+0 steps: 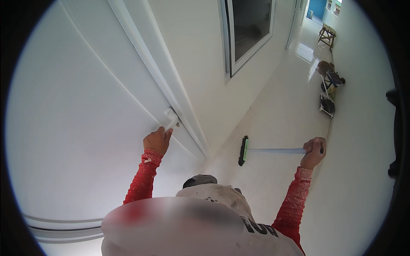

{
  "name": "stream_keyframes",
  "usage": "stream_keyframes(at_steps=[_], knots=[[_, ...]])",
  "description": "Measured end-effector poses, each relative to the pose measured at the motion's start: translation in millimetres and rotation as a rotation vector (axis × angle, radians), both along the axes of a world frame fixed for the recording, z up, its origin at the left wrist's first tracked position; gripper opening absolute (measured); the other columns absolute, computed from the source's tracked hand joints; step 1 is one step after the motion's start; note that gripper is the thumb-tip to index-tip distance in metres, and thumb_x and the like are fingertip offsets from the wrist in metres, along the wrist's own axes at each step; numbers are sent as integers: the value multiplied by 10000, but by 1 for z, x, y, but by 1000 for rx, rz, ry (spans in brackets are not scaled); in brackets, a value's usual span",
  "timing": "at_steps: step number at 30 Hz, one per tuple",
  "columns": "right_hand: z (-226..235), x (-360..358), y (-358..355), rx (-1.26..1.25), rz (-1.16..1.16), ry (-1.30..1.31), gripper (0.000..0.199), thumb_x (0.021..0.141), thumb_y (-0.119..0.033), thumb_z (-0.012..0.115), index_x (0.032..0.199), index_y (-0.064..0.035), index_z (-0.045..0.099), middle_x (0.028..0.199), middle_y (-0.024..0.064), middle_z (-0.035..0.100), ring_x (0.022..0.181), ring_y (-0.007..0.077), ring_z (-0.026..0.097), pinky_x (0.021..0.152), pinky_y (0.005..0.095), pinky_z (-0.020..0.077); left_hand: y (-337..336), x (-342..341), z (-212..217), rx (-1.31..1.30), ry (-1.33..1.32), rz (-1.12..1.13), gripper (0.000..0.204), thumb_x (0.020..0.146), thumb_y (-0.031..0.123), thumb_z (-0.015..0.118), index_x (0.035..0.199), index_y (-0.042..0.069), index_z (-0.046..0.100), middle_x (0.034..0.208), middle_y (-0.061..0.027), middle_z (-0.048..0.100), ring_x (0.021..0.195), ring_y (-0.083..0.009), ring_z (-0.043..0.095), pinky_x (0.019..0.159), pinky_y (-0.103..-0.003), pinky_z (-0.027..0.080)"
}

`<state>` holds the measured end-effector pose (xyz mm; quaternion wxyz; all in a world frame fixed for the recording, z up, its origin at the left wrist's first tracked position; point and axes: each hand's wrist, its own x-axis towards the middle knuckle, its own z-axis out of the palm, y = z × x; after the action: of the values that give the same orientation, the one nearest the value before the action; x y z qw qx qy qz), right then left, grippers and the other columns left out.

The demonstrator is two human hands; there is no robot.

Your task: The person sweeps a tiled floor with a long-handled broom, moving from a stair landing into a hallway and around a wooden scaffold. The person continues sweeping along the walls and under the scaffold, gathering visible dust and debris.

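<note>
My left hand grips the white lever handle of a white door that fills the left side of the view. My right hand is closed around the light metal pole of a broom. The broom's green-and-black brush head rests on the white tiled floor near the foot of the wall. Both of my forearms wear red patterned sleeves.
A dark-glass window in a white frame is set in the wall ahead. Along the right wall stand some tools or small equipment. A wooden stool stands farther down the glossy white corridor.
</note>
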<state>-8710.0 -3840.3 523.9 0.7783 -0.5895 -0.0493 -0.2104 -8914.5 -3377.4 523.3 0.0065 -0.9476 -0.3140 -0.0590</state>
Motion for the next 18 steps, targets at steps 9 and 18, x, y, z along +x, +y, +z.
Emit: stream_keyframes(at_steps=[9,18], knots=[[19,-109,12,-144,-204,17,357,953,-309,535,710,-52,489,545,28,419,490,127,383,553,337,430,2,16,3,-101,-202,-228,448,945,465,574,1001,22,601,805,-170,658,780,-366,649,653,-475,503],[99,-233,60,-428,-681,173,408,987,-348,426,680,-86,482,516,-20,256,444,114,328,587,330,466,34,42,-9,-468,-260,-380,811,909,509,615,1488,28,315,1074,-170,682,775,-262,688,632,-342,542]])
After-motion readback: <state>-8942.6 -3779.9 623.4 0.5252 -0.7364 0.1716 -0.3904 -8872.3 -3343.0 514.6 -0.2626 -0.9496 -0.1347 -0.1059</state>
